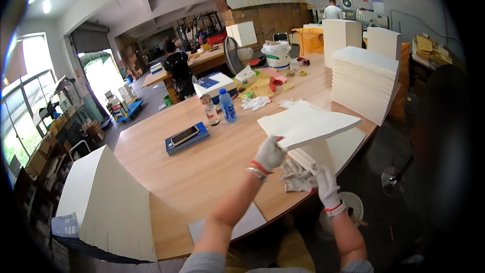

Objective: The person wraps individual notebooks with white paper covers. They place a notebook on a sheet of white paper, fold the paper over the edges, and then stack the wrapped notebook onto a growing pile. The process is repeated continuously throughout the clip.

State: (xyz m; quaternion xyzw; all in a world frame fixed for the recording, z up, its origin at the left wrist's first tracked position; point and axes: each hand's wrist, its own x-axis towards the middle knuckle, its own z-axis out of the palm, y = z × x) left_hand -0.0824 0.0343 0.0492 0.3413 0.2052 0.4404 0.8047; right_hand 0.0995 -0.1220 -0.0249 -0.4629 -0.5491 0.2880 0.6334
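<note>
My left hand (270, 154), in a white knit glove with a red cuff, is closed on the near corner of a white sheet (313, 124). The sheet is tilted, raised above another white sheet (347, 146) at the table's right edge. Lower right is my right hand (328, 188), gloved too, its fingers stretched loosely up and apart from the raised sheet. Beside its fingertips lies a crumpled pair of work gloves (297, 177). A narrow white folded edge (302, 159) shows between the two hands; what it belongs to is partly hidden.
Tall white paper stacks stand at the right (364, 83) and near left (106, 207). On the table are a phone (185, 135) on a blue book, a blue bottle (227, 106), a glass jar (209, 110) and a white bucket (276, 54). Another bucket (357, 205) is below the edge. Two people are farther off.
</note>
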